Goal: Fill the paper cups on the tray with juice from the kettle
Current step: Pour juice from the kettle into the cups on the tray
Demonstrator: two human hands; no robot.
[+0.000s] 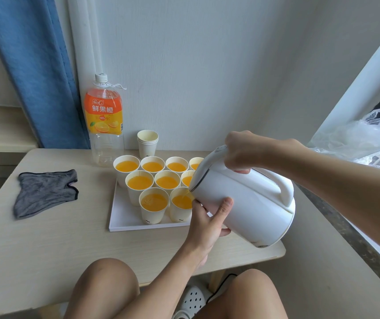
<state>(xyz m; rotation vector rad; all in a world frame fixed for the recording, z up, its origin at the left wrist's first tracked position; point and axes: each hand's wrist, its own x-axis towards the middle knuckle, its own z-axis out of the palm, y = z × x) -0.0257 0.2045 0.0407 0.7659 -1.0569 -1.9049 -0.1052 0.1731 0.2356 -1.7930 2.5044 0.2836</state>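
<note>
My right hand (244, 153) grips the upper part of the handle of the white electric kettle (242, 203), fingers wrapped tight round it. My left hand (209, 217) holds the kettle's lower body, thumb up on the side wall and fingers curled underneath. The kettle is in the air over the right end of the white tray (124, 217), tilted down to the left. Its spout is just above the front right paper cup (181, 203), and a thin orange stream of juice runs into it. That cup is already quite full.

The front left paper cup (154, 204) stands just beside it, full. Three cups stand in the middle row and four in the back row, all holding juice; the kettle partly hides the right-most ones.

Behind the tray stand a stack of empty paper cups (147, 143) and a near-empty orange juice bottle (103, 120), capped and upright. A grey cloth (46, 192) lies on the table (46, 245), well left of the tray. A clear plastic bag (357, 139) lies on the sill at right, and a blue curtain (34, 65) hangs at left.
</note>
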